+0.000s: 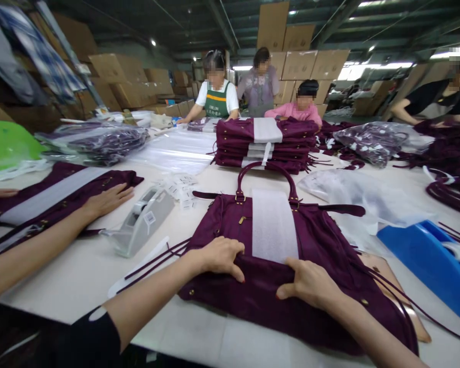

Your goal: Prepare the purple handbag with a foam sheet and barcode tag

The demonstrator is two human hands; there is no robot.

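While a person's bare left hand [223,255] and right hand [310,283] rest apart along its lower fold, a soft plum-purple handbag [322,245] with brass-coloured fittings lies on a white table [69,286], its handles [266,168] pointing to 12 o'clock. Thumbs sit on the near side of the fold, fingers on the far side; whether they pinch it cannot be told. A pale strip of wrapping sheet [275,225] runs from the handles to the fold. From the bag, a stack of banded purple bags [233,138] stands at 12 o'clock, a clear plastic tape dispenser [145,225] at 10, and a blue plastic holder [417,260] at 3. Beyond the dispenser, a co-worker's hand [107,200] lies on another purple bag [124,179].
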